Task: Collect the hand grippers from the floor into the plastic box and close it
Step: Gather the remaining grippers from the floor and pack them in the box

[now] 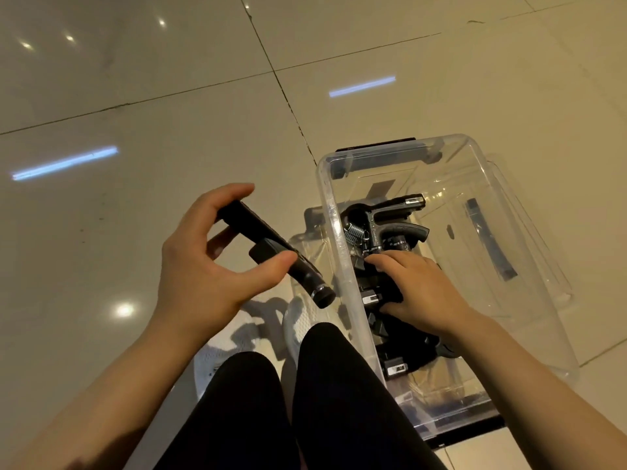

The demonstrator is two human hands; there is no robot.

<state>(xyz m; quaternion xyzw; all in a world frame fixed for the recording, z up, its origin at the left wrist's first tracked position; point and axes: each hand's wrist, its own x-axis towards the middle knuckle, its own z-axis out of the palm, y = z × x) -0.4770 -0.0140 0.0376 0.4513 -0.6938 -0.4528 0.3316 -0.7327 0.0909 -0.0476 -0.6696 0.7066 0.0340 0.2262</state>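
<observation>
A clear plastic box (342, 252) stands open on the tiled floor at the right, with several black hand grippers (390, 225) lying inside. My left hand (200, 266) holds one black hand gripper (271, 245) above the floor, just left of the box's near wall. My right hand (417, 290) is down inside the box, fingers closed on another black hand gripper (376, 293) among the pile. The box's clear lid (529, 232) with a dark handle lies under and beside the box on its right.
My legs in black trousers (305, 401) and a white shoe (295, 320) sit at the bottom centre, against the box's left wall. Glossy beige floor tiles (169, 96) spread to the left and beyond, showing only light reflections.
</observation>
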